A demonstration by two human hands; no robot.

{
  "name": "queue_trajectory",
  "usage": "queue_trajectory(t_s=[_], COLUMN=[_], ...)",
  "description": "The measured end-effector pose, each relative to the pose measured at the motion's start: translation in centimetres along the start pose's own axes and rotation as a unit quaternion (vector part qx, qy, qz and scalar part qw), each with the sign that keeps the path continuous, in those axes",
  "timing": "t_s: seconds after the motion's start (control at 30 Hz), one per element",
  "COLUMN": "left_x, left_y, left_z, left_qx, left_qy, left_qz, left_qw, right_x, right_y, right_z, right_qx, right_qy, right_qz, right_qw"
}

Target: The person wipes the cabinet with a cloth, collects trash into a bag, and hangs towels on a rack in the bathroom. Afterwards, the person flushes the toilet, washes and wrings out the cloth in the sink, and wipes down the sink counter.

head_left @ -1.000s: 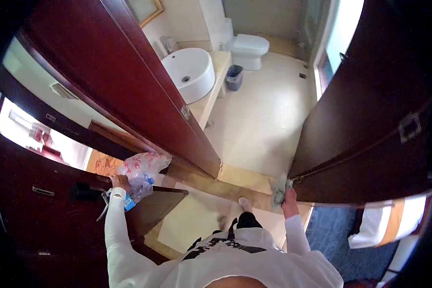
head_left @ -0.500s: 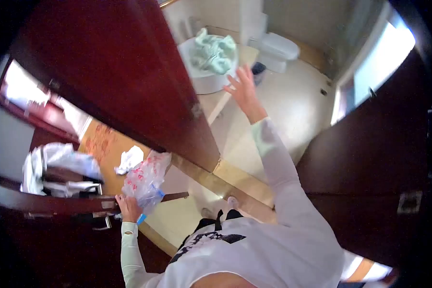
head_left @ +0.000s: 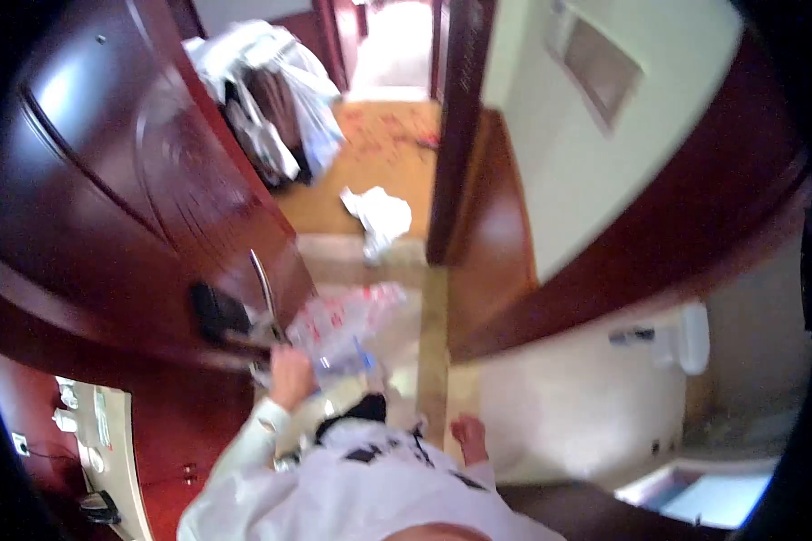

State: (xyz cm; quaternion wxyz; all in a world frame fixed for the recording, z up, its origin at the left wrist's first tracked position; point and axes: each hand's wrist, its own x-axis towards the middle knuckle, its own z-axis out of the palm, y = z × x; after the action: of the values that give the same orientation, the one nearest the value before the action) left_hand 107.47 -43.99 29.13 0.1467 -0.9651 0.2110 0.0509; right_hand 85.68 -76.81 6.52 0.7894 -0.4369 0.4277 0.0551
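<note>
Through the head camera I see a clear plastic bag with red print (head_left: 347,316) above the tiled floor, just beside the free edge of the dark red door (head_left: 108,153). A blue piece (head_left: 367,354) shows at the bag's near end; blur hides what it belongs to.

The left hand (head_left: 290,377) is closed, fingers wrapped in, at the bag's gathered end. It is right by the curved door handle (head_left: 262,281), and I cannot tell whether it also grips the door. The right hand (head_left: 469,439) is low in front of the body, well apart from the bag. I see nothing in it; motion blur keeps me from telling how far its fingers are open.

Past the bag, beyond the pale threshold (head_left: 361,252), a crumpled white cloth (head_left: 383,216) lies at the near edge of the orange carpet (head_left: 388,135). A bulky white bundle (head_left: 271,72) stands toward that carpet's left edge. To the right, beyond another dark red door (head_left: 641,243), is the bright bathroom floor (head_left: 559,406).

I judge the step in hand to be holding the bag at the open doorway. The next move calls for a firm grip, with the thin plastic kept clear of the handle.
</note>
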Motion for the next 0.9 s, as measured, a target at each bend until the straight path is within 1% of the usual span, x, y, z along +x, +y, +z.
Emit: queue_trajectory(t_s=[0.03,0.07,0.1,0.13,0.17,0.2,0.23,0.27,0.3,0.37,0.43,0.5,0.53,0.57,0.63,0.67,0.7,0.73,0.77,0.8,0.83,0.87,0.9], left_x=[-0.1,0.0,1.4,2.2,3.7,5.1,7.1,5.2,7.0,10.1,12.2,14.1,15.0,15.9,17.3,17.7,18.4,18.7,19.2,19.3,19.6,20.4,21.6], left_y=[-2.2,-1.5,-0.7,-1.2,-0.8,-0.6,-0.4,-0.6,-1.0,-2.4,-3.5,-6.1,-6.8,-7.5,-9.2,-9.5,-9.9,-10.4,-10.3,-10.3,-10.4,-10.5,-10.5], left_z=[2.2,4.6,4.2,4.0,3.5,3.3,3.0,3.4,3.3,2.4,1.5,3.4,2.4,1.6,3.4,4.1,4.6,5.6,5.5,5.4,5.7,5.9,6.0], left_qx=[-0.057,-0.1,-0.182,-0.26,-0.258,-0.283,-0.291,-0.305,-0.308,-0.35,-0.385,-0.534,-0.58,-0.621,-0.606,-0.606,-0.608,-0.61,-0.611,-0.625,-0.639,-0.64,-0.66], left_qy=[-0.049,-0.001,-0.024,-0.027,-0.023,-0.006,0.011,0.041,0.04,0.121,0.143,0.155,0.144,0.128,0.174,0.154,0.178,0.203,0.184,0.197,0.215,0.209,0.198], left_qz=[-0.025,-0.057,-0.081,-0.095,-0.12,-0.125,-0.143,-0.158,-0.163,-0.205,-0.238,-0.269,-0.299,-0.331,-0.337,-0.341,-0.351,-0.357,-0.362,-0.37,-0.375,-0.377,-0.373], left_qw=[0.997,0.993,0.98,0.961,0.958,0.951,0.946,0.938,0.937,0.906,0.88,0.787,0.744,0.699,0.7,0.702,0.69,0.677,0.68,0.658,0.636,0.636,0.621], right_x=[1.7,0.7,2.8,5.5,7.8,9.7,10.9,10.6,12.9,13.4,15.4,14.9,14.9,13.1,11.3,11.0,11.6,12.1,12.7,12.9,13.6,15.0,16.6], right_y=[1.2,-1.9,-3.6,-4.4,-5.8,-7.0,-9.5,-8.8,-10.2,-15.0,-16.4,-18.0,-18.6,-20.2,-21.6,-22.1,-22.1,-21.5,-21.8,-21.4,-20.7,-20.7,-20.7], right_z=[3.0,6.8,8.0,10.3,11.8,12.9,14.9,15.8,17.4,22.5,26.0,30.4,32.4,34.6,38.4,39.8,40.9,42.1,42.9,43.2,43.4,44.0,44.4], right_qx=[-0.01,-0.1,-0.14,-0.143,-0.19,-0.238,-0.224,-0.247,-0.268,-0.276,-0.28,-0.25,-0.265,-0.271,-0.275,-0.292,-0.291,-0.288,-0.291,-0.292,-0.29,-0.29,-0.29], right_qy=[-0.069,0.024,-0.004,-0.019,-0.044,-0.066,-0.079,-0.105,-0.131,-0.167,-0.19,-0.241,-0.244,-0.271,-0.319,-0.336,-0.372,-0.364,-0.399,-0.435,-0.429,-0.404,-0.381], right_qz=[0.026,0.049,0.061,0.053,0.06,0.066,0.035,-0.022,-0.065,-0.092,-0.147,-0.15,-0.152,-0.158,-0.16,-0.147,-0.135,-0.124,-0.118,-0.115,-0.108,-0.093,-0.078], right_qw=[0.997,0.993,0.988,0.988,0.979,0.967,0.971,0.963,0.952,0.942,0.929,0.925,0.92,0.91,0.893,0.883,0.871,0.877,0.861,0.844,0.849,0.863,0.875])
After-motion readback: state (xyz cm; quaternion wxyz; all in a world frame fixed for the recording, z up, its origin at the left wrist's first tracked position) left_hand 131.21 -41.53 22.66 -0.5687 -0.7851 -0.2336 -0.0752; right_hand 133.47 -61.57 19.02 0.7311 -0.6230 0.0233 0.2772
